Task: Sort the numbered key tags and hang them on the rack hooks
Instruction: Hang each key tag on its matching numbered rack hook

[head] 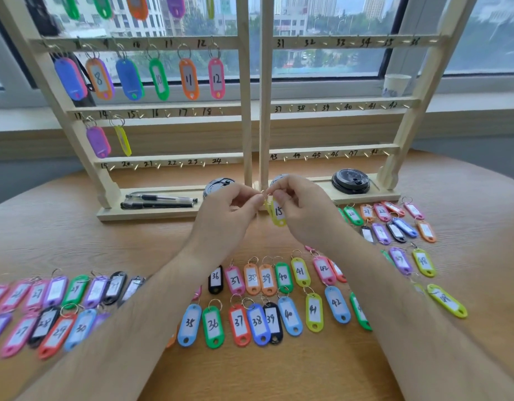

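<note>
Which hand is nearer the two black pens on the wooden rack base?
Left. The left hand is just right of the black pens; the right hand is farther right, past the yellow plastic key tag marked 15 that both hands hold.

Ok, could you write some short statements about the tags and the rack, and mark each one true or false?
1. Both the left hand and the right hand hold the yellow tag marked 15. True.
2. Hook 15 already carries a tag. False: it is bare.
3. Hooks 31 to 48 on the right rack are all bare. True.
4. The pens lie on the table among the tags. False: they lie on the rack base.
5. Tag 12 on the rack is green. False: it is pink.
</note>
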